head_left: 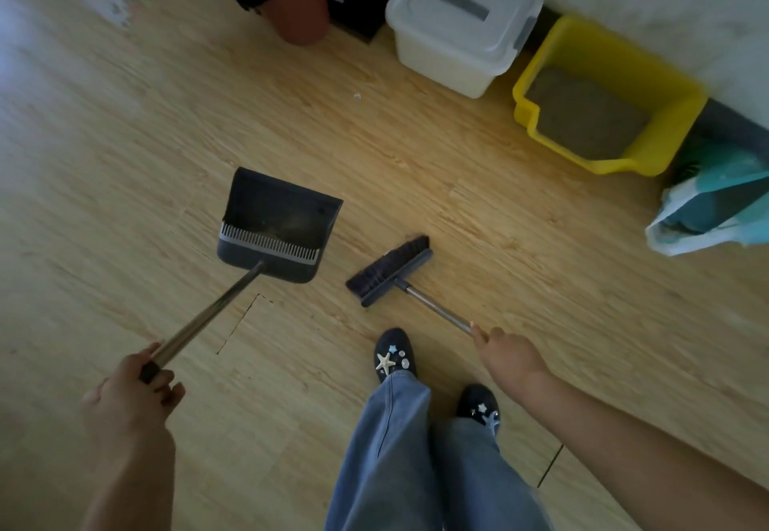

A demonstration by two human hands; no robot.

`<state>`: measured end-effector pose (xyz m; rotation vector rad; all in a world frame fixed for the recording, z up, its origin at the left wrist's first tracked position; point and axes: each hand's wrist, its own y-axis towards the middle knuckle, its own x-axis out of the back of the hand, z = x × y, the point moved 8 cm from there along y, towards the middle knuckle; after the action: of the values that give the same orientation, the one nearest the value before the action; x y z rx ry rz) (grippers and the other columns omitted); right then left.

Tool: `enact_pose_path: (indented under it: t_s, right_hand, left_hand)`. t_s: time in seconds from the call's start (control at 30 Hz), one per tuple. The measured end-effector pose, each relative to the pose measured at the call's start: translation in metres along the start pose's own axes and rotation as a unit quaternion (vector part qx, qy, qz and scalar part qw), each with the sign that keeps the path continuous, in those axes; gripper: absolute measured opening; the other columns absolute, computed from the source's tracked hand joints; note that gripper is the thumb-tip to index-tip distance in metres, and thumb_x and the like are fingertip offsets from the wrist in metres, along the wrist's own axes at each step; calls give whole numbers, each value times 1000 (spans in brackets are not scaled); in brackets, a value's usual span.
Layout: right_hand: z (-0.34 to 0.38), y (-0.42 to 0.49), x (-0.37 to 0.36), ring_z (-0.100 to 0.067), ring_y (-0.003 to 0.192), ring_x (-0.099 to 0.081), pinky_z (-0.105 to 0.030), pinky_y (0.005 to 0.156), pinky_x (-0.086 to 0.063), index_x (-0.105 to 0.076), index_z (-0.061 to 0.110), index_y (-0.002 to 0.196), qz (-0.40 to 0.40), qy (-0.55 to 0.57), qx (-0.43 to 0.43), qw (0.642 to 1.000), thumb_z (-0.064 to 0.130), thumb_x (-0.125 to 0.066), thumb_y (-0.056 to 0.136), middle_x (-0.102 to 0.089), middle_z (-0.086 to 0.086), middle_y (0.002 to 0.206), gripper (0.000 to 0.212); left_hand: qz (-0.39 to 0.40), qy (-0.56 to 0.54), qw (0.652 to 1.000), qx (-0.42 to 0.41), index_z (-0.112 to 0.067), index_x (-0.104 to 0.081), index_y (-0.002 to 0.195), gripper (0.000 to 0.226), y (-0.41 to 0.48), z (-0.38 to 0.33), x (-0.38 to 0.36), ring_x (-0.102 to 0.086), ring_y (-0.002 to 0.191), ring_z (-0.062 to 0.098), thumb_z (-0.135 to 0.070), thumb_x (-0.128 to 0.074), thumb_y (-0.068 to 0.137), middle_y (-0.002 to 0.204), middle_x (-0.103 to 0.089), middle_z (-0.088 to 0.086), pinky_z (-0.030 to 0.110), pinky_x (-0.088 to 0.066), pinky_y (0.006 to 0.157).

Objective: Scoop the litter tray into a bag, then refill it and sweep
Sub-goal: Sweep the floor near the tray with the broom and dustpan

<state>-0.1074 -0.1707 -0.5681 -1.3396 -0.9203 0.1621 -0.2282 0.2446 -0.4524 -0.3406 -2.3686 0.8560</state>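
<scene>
Broom (389, 270) in curled right hand (509, 353), dustpan (279, 224) in curled left hand (129, 397)

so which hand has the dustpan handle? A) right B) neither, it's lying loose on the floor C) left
C: the left hand grips the dustpan by its long handle, while the right hand holds the broom.

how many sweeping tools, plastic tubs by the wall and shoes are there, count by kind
Sweeping tools: 2 (dustpan, broom)
Plastic tubs by the wall: 2 (white lidded box, yellow litter tray)
Shoes: 2 (left shoe, right shoe)
Total: 6
</scene>
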Motion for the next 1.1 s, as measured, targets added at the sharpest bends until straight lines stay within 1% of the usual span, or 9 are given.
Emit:
enact_pose_path:
  t_s: [0.07, 0.27, 0.43, 0.53, 0.6, 0.67, 0.87, 0.97, 1.1]
  right_hand:
    - [-21, -12, -13, -21, 65, -44, -28, 50, -33, 3, 6, 153, -3, -30, -4, 1000, -3, -47, 91, -50, -18, 125, 80]
    - [-77, -41, -63, -24, 106, -60, -30, 70, -43, 1, 7, 153, 4, -75, -15, 997, 1, -48, 93, -49, -16, 130, 78]
    - [-119, -74, -98, -23, 108, -59, -30, 70, -41, 2, 7, 153, 17, -93, -30, 995, 0, -43, 95, -49, -15, 131, 74]
    - [-145, -88, -113, -25, 93, -58, -30, 66, -37, 1, 10, 154, 11, -79, -39, 996, 0, -42, 95, -50, -14, 129, 74]
    - [-160, -98, -122, -27, 88, -55, -32, 66, -36, 0, 13, 154, 14, -48, -41, 998, 0, -42, 94, -49, -13, 129, 74]
    - [-168, -105, -126, -27, 102, -59, -32, 70, -37, -1, 17, 154, 5, -4, -43, 999, 3, -43, 94, -47, -11, 132, 75]
    - [-205, -126, -125, -23, 110, -57, -29, 74, -41, -9, 30, 153, -45, 133, -107, 984, 14, -40, 95, -51, -2, 127, 68]
    - [-229, -135, -125, -26, 121, -53, -27, 88, -43, -20, 26, 152, -66, 203, -147, 966, 20, -40, 97, -53, -7, 134, 59]
    - [-251, -129, -137, -33, 115, -56, -27, 75, -36, -41, 10, 142, -80, 326, -185, 923, 19, -44, 97, -57, -19, 130, 46]
  left_hand:
    - [0, -9, 1000, -8, -20, -59, 81, 26, -15, 8, -5, -38, 30, 7, -17, -37, 94, 32, -37, -13, 10, -40, 36]
    - [-12, -10, 1000, -19, -19, -61, 79, 21, -64, 43, -25, -37, 36, 7, -19, -44, 91, 44, -40, -8, 13, -41, 38]
    - [-10, -9, 999, -44, -8, -62, 90, 17, -113, 68, -41, -36, 42, 8, -12, -46, 91, 62, -37, 1, 15, -39, 37]
    - [1, 6, 999, -43, -8, -63, 88, 16, -128, 79, -51, -36, 45, 10, -11, -48, 92, 63, -37, 3, 16, -40, 37]
    - [11, 26, 999, -34, -9, -63, 85, 19, -136, 90, -58, -37, 47, 9, -11, -46, 94, 64, -37, 3, 14, -40, 37]
    - [15, 35, 999, -33, -11, -63, 82, 21, -142, 96, -64, -37, 51, 10, -11, -46, 94, 65, -39, 2, 14, -40, 36]
    - [31, 84, 995, -49, -5, -63, 100, 18, -143, 106, -83, -37, 53, 12, -11, -47, 95, 65, -41, 4, 18, -38, 39]
    - [64, 107, 991, -52, -5, -62, 101, 18, -141, 111, -94, -36, 53, 13, -10, -46, 95, 64, -38, 5, 23, -37, 47]
    - [88, 127, 987, -33, -5, -61, 102, 16, -133, 126, -97, -37, 54, 13, -10, -47, 95, 64, -37, 5, 27, -38, 56]
